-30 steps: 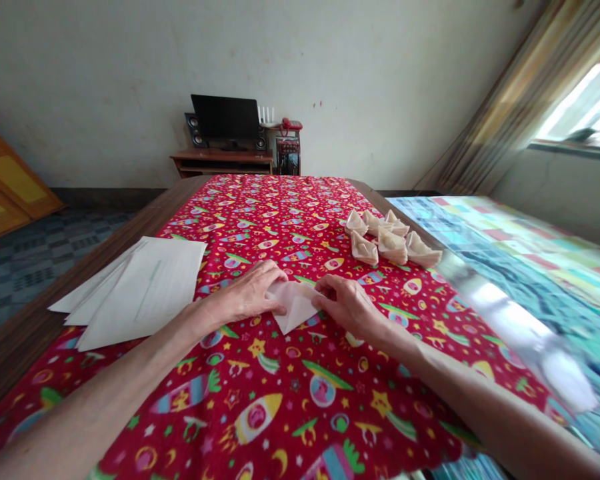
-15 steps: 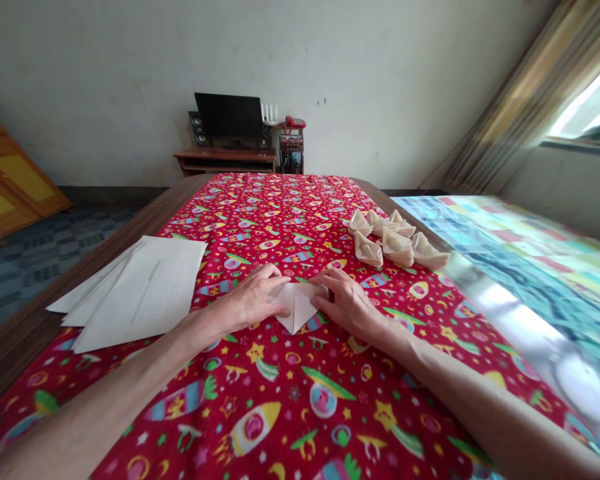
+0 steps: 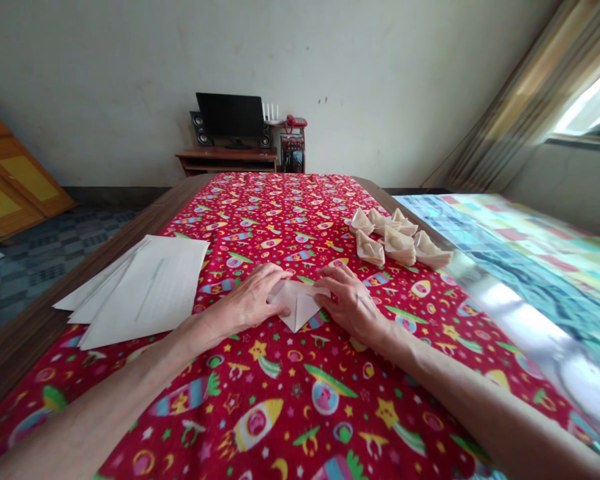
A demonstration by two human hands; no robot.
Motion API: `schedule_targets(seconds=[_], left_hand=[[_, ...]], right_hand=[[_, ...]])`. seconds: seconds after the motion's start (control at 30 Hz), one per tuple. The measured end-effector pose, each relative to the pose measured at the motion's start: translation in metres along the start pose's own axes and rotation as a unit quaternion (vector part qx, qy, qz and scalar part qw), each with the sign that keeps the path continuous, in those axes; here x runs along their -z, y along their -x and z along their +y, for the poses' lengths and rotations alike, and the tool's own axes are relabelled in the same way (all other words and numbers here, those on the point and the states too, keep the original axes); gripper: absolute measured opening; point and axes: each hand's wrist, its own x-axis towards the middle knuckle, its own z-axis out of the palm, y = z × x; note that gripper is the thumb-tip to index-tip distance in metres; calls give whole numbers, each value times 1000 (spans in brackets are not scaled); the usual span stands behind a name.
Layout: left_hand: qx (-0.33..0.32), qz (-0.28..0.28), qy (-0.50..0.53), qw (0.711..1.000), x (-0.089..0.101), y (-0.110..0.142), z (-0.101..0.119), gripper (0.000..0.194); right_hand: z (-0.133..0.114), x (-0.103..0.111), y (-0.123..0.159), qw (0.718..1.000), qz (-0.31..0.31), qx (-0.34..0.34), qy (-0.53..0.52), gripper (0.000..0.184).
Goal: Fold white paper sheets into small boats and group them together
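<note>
A small sheet of folded white paper lies on the red patterned cloth, one point towards me and a crease line down its middle. My left hand grips its left side, thumb on top and fingers curled at the far edge. On the other side, my right hand pinches the right corner between thumb and fingers. Several folded paper boats stand grouped beyond my right hand. To the left of my left arm is a fanned stack of white paper sheets with faint print.
The red cloth covers a brown wooden table. Past its far end stand a monitor, speakers and a red telephone on a desk. At the right is a bed-like surface with a colourful cover; a wooden cabinet stands left.
My right hand has shifted slightly at the paper's right corner, its fingers a little more raised. The left hand keeps its hold. The whole view has moved a little.
</note>
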Motion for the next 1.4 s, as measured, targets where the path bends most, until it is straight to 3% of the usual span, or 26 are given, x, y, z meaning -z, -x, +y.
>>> schedule_targets(seconds=[0.17, 0.33, 0.57, 0.7, 0.87, 0.97, 1.07, 1.2, 1.4], left_hand=[[10, 4, -6, 1000, 0, -2, 3, 53], [28, 35, -9, 999, -5, -7, 7, 44], [63, 43, 31, 997, -8, -12, 8, 34], [61, 21, -1, 998, -2, -11, 9, 6], [-17, 42, -69, 997, 4, -1, 9, 12], [-79, 26, -133, 988, 9, 6, 12, 14], [-111, 2, -190, 976, 13, 13, 18, 19], [-119, -22, -198, 973, 18, 20, 23, 27], [-67, -59, -235, 968, 22, 31, 34, 41]], right_hand=[[-5, 2, -1, 998, -45, -49, -23, 7], [-3, -6, -7, 986, -82, -144, -25, 29], [-5, -6, -12, 978, -95, -184, -39, 7], [-4, -6, -8, 986, -73, -141, -50, 5], [-1, -2, -2, 998, -51, -31, 6, 13], [-2, 3, 0, 994, -60, 47, 85, 24], [-4, 9, 3, 981, -83, 112, 132, 23], [-7, 16, 6, 972, -124, 154, 130, 21], [-12, 22, 10, 963, -168, 170, 123, 26]])
